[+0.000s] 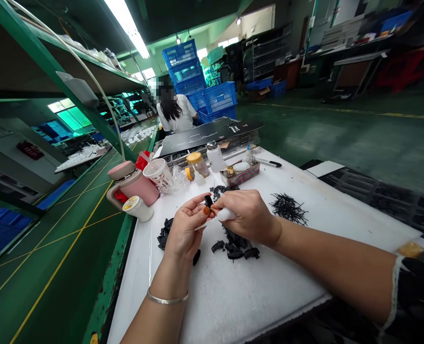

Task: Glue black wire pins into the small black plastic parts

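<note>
My left hand [185, 227] pinches a small curved black part [208, 200] between thumb and fingertips, above the white tabletop. My right hand [249, 215] is closed around a white plastic piece [227, 215] with a thin pointed end, perhaps a small squeeze bottle; the fingers hide much of it. Its fingertips meet the black part at my left hand. Under and in front of my hands lie several loose black parts [236, 251]. Another pile of black parts [164, 233] sits left of my left wrist. Thin black strips [289, 209] are heaped to the right.
Along the table's back stand a pink thermos [135, 184], a plastic cup [159, 174], a yellow-lidded jar [197, 165], a white pump bottle [216, 156] and a small box [246, 174]. A knife [270, 163] lies behind. A green conveyor [54, 248] runs left. A person [178, 112] sits ahead.
</note>
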A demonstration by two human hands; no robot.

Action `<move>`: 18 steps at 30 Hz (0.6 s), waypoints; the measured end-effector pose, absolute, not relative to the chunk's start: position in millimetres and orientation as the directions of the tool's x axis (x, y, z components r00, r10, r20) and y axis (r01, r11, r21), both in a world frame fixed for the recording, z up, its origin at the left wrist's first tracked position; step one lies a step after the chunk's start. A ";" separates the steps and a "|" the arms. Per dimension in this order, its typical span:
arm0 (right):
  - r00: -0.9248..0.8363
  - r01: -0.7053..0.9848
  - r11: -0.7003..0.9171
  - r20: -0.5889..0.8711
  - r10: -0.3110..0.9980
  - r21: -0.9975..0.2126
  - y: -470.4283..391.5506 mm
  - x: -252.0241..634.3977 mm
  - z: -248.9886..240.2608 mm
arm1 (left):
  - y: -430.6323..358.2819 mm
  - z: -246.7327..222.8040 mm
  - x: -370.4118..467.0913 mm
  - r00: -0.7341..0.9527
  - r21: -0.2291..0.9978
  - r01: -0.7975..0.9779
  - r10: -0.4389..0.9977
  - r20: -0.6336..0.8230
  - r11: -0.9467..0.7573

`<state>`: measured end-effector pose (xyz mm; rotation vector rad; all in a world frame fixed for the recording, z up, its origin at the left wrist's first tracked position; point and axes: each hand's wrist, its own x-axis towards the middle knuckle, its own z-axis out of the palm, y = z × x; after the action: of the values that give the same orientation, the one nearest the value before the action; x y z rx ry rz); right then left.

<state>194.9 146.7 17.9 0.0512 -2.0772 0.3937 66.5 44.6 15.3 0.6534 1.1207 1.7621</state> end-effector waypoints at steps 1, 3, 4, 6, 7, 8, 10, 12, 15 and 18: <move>-0.531 -0.203 0.930 0.832 0.159 -0.307 147.2 194.6 17.8 | 44.4 15.8 67.2 -0.457 0.903 -0.393 0.889 -0.030 -0.172; -0.573 -0.204 0.859 0.769 0.284 -0.469 148.5 194.1 17.7 | 44.0 16.7 68.3 -0.486 0.920 -0.348 0.874 -0.012 -0.180; -0.597 -0.197 0.807 0.721 0.352 -0.557 149.1 193.7 17.8 | 43.7 17.3 68.8 -0.493 0.928 -0.324 0.870 0.000 -0.184; -0.640 -0.180 0.692 0.618 0.457 -0.699 150.2 192.7 18.1 | 43.3 18.2 69.4 -0.509 0.941 -0.273 0.860 0.034 -0.199; -0.658 -0.181 0.641 0.576 0.485 -0.746 150.6 192.1 18.3 | 43.1 18.5 69.5 -0.518 0.946 -0.248 0.854 0.051 -0.207; -0.671 -0.188 0.594 0.544 0.504 -0.782 150.9 191.5 18.7 | 43.0 18.7 69.3 -0.526 0.950 -0.226 0.848 0.066 -0.215; -0.697 -0.209 0.505 0.490 0.524 -0.837 151.2 190.4 19.6 | 42.9 18.3 68.3 -0.532 0.957 -0.192 0.843 0.085 -0.218; -0.722 -0.221 0.426 0.441 0.533 -0.877 151.7 189.6 20.5 | 42.9 16.9 66.6 -0.526 0.960 -0.178 0.846 0.094 -0.217; -0.740 -0.219 0.366 0.399 0.541 -0.904 153.8 188.9 20.9 | 43.0 14.1 64.1 -0.514 0.960 -0.189 0.854 0.083 -0.207; -0.755 -0.227 0.358 0.395 0.523 -0.906 157.0 188.4 20.2 | 42.8 12.2 62.8 -0.484 0.960 -0.213 0.873 0.060 -0.183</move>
<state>188.4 157.0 20.2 -0.2563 -1.9624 1.4559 62.8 42.8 12.2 0.8285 1.2879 1.7713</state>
